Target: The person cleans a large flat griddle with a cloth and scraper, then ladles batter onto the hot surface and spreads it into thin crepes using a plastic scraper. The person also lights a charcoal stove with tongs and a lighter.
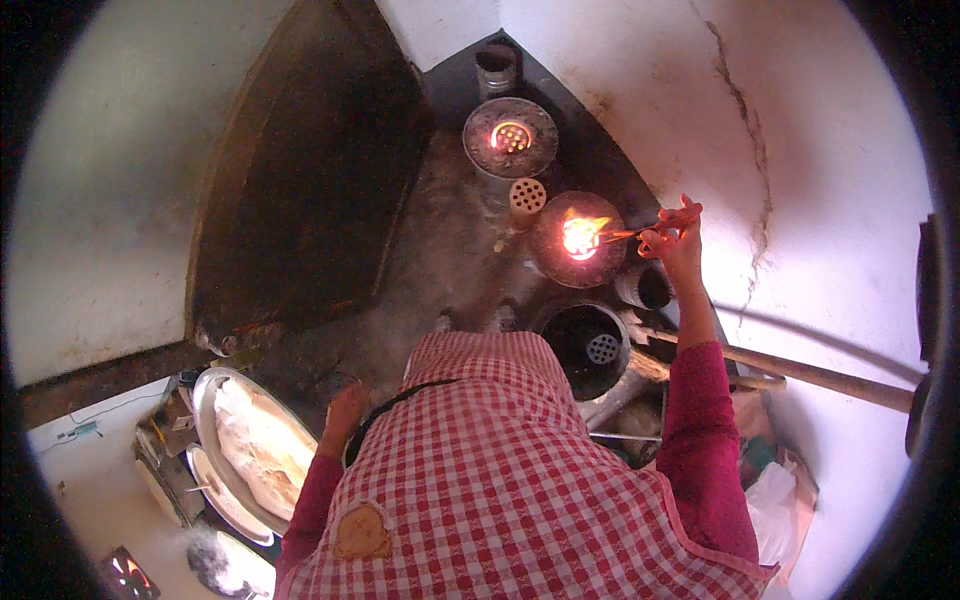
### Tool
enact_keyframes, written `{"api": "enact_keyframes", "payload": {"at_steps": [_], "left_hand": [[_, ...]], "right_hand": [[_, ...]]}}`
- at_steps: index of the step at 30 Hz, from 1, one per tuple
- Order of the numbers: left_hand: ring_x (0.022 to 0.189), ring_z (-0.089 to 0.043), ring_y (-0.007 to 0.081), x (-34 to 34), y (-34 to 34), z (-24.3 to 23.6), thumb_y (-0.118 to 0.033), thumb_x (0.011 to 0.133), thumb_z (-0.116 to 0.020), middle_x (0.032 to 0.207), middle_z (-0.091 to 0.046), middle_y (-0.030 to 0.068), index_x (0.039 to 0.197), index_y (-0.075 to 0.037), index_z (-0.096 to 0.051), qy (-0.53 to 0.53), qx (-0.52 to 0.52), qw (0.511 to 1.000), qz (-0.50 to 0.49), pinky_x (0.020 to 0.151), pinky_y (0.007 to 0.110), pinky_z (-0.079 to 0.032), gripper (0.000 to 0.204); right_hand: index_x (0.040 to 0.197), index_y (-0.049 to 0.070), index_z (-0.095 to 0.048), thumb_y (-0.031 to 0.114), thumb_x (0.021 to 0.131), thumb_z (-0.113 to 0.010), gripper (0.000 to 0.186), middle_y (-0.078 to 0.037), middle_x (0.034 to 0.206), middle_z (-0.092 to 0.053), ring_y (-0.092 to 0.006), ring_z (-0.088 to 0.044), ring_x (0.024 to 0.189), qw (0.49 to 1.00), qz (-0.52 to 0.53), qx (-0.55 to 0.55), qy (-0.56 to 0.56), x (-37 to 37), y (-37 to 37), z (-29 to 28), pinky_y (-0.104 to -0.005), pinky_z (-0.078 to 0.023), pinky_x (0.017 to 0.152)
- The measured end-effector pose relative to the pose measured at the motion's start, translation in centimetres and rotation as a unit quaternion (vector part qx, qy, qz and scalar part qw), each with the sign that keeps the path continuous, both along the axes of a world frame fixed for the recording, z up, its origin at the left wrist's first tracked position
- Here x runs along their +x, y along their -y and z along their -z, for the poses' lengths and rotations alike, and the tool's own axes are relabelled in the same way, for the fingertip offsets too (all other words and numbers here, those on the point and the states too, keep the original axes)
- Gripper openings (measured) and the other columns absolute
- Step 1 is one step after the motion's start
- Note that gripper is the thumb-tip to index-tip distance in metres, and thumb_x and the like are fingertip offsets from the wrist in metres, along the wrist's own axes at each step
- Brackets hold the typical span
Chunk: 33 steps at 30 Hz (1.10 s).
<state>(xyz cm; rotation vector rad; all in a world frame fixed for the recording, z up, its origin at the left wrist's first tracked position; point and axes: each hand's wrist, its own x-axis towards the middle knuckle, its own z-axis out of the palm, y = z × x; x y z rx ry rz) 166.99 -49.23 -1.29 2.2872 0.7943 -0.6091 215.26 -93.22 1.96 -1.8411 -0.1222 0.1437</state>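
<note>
My right hand is closed round the handles of metal tongs. Their far end reaches into the bright opening of the nearer round stove, where a glowing honeycomb briquette burns with an orange flame. Glare hides whether the tips grip it. My left hand is low by my left side, away from the stoves; its fingers are too dark to make out. A pale honeycomb briquette stands beside the nearer stove. Farther off, a second round stove holds another glowing briquette.
A metal drum with a grey perforated briquette inside stands at my right. Around the stoves are two metal cylinders. A wooden pole crosses at right. Large basins lie at left, near a dark panel.
</note>
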Motion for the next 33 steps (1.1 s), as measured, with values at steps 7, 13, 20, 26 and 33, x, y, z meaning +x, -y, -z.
{"api": "enact_keyframes", "payload": {"at_steps": [7, 13, 20, 26, 33], "left_hand": [[0.089, -0.06, 0.0277, -3.2, 1.1, -0.1, -0.028, 0.082, -0.054, 0.096, -0.062, 0.0166, 0.101, -0.005, -0.059, -0.031, 0.032, 0.998, -0.038, 0.075, 0.034, -0.046, 0.031], [0.088, -0.061, 0.0186, -1.1, 2.7, -1.7, -0.023, 0.081, -0.059, 0.099, -0.064, 0.0124, 0.115, -0.002, -0.054, 0.001, -0.101, 0.978, -0.185, 0.076, 0.03, -0.047, 0.04], [0.09, -0.059, 0.0149, -2.8, 6.1, -2.7, -0.02, 0.081, -0.06, 0.1, -0.063, 0.0092, 0.117, -0.001, -0.052, 0.0, -0.09, 0.969, -0.232, 0.078, 0.028, -0.047, 0.041], [0.094, -0.059, 0.0159, -7.7, 10.3, -2.7, -0.022, 0.083, -0.059, 0.102, -0.063, 0.0105, 0.119, -0.003, -0.051, 0.028, -0.122, 0.936, -0.329, 0.079, 0.03, -0.047, 0.042], [0.098, -0.058, 0.0195, -15.0, 14.5, 1.7, -0.023, 0.083, -0.055, 0.106, -0.061, 0.012, 0.116, -0.005, -0.054, 0.043, -0.107, 0.934, -0.339, 0.084, 0.031, -0.045, 0.038]], "right_hand": [[0.135, 0.006, -0.018, -0.002, 0.068, -0.065, 0.082, -0.008, 0.102, -0.046, -0.0172, -0.055, 0.083, 1.0, 0.003, -0.016, 0.015, 1.5, 0.1, 1.3, -0.0298, -0.057, 0.054], [0.134, 0.005, -0.018, 0.001, 0.07, -0.067, 0.081, -0.007, 0.1, -0.047, -0.0159, -0.055, 0.08, 0.999, -0.009, 0.02, 0.038, 2.2, 1.5, 5.4, -0.0294, -0.057, 0.053], [0.111, 0.001, -0.043, 0.008, 0.071, -0.071, 0.049, -0.008, 0.093, -0.051, -0.0151, -0.055, 0.076, 0.999, 0.027, -0.008, -0.032, 0.8, -0.1, 12.8, -0.0284, -0.055, 0.055], [0.097, 0.0, -0.049, 0.012, 0.074, -0.071, 0.034, -0.007, 0.088, -0.054, -0.0154, -0.058, 0.064, 0.992, 0.042, 0.101, -0.064, 1.6, -2.0, 8.8, -0.0253, -0.053, 0.051], [0.091, 0.002, -0.055, 0.015, 0.074, -0.072, 0.028, -0.003, 0.086, -0.056, -0.0144, -0.054, 0.086, 0.998, -0.053, -0.02, 0.025, 2.5, -2.1, 3.4, -0.029, -0.043, 0.08]]}}
